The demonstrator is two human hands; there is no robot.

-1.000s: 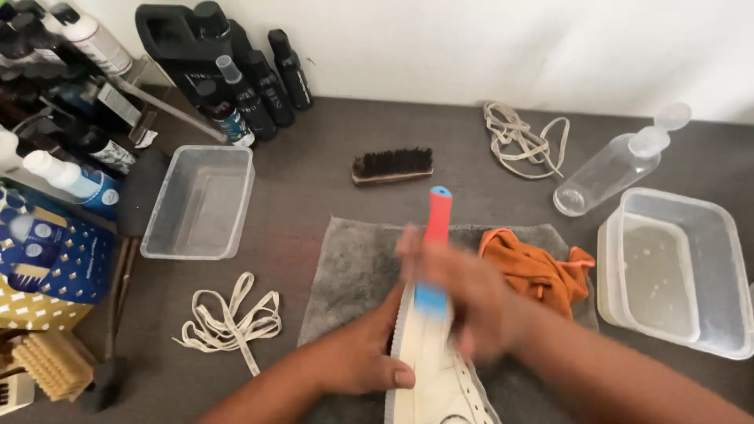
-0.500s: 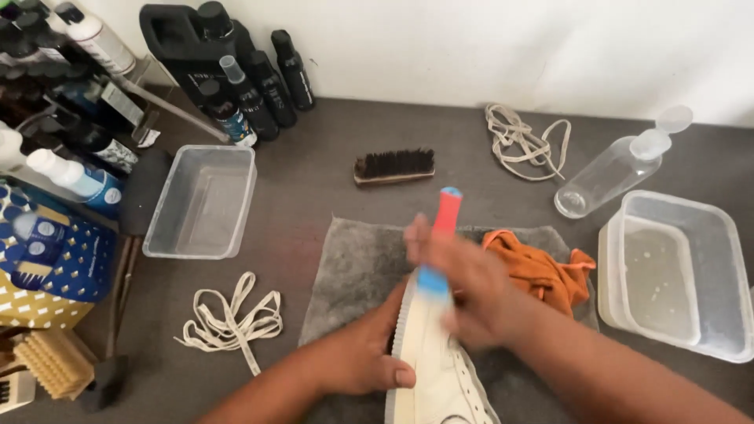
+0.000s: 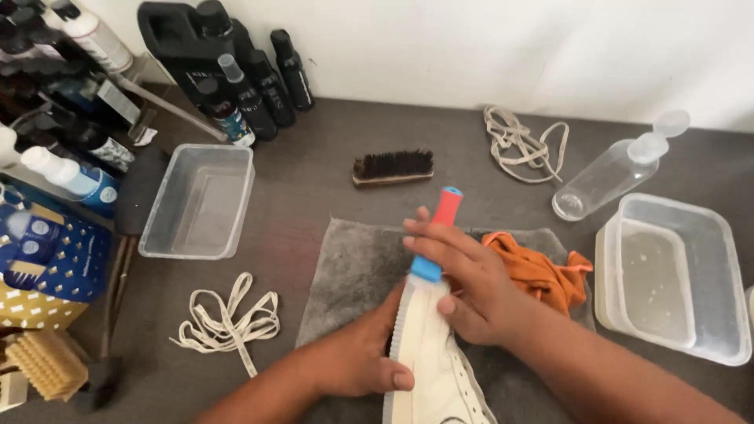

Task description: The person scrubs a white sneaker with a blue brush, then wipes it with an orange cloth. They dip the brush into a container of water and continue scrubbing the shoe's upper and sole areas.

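The white shoe (image 3: 428, 357) lies on its side on the grey towel (image 3: 345, 275), toe end pointing away from the person. The left hand (image 3: 357, 357) is closed on the shoe from the left, thumb pressed against its upper, holding it steady. The right hand (image 3: 463, 279) is wrapped around a brush with a red and blue handle (image 3: 438, 235), bristle end down against the toe of the shoe; the bristles themselves are hidden by the fingers.

Change over the last second: the handle has shifted a little forward and back along the toe while the shoe and the left hand have held their place. This reads as a scrubbing stroke in progress on the toe and sole edge.

Surroundings: an orange cloth (image 3: 542, 271) lies on the towel just beside the right hand. A dark bristle brush (image 3: 393, 166) rests beyond the towel. A clear tub (image 3: 200, 200) stands to the left, white laces (image 3: 228, 322) near it. A second clear tub (image 3: 667, 275) and a clear bottle (image 3: 609, 173) are to the right.
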